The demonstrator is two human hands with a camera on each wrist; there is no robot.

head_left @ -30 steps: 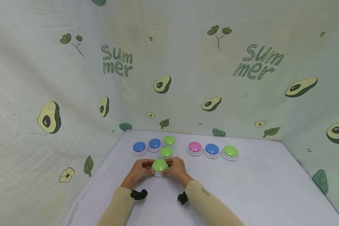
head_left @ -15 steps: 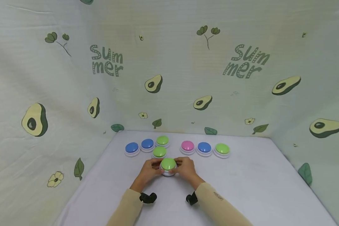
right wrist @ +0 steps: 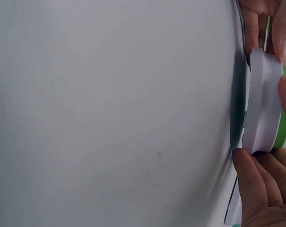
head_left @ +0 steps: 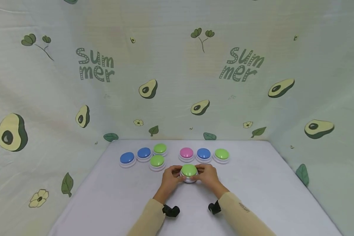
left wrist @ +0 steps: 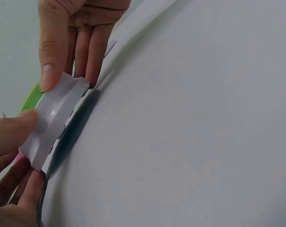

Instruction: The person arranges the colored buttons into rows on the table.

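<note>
Both hands hold one round push button [head_left: 188,170] with a green dome and white base, in front of the other buttons. My left hand [head_left: 169,179] grips its left side and my right hand [head_left: 210,177] its right side, thumbs toward me, other fingers around the sides. In the left wrist view the white base [left wrist: 55,118] is pinched between both hands, with shadow beneath it. The right wrist view shows that base [right wrist: 263,101] slightly above the white surface. Behind, a green button [head_left: 157,161] stands left of the hands and a pink button [head_left: 186,153] directly beyond.
Two blue buttons, one left [head_left: 127,158] and one nearer the middle [head_left: 144,152], stand by a green button [head_left: 160,148] at the back. Right of the pink one are a blue button [head_left: 204,153] and a green button [head_left: 222,154]. Printed cloth [head_left: 177,124] hangs behind the white table [head_left: 253,196].
Both hands have carried the green button rightward, away from the front of the left group, to before the pink button. The view has turned right too; the other buttons keep their places.
</note>
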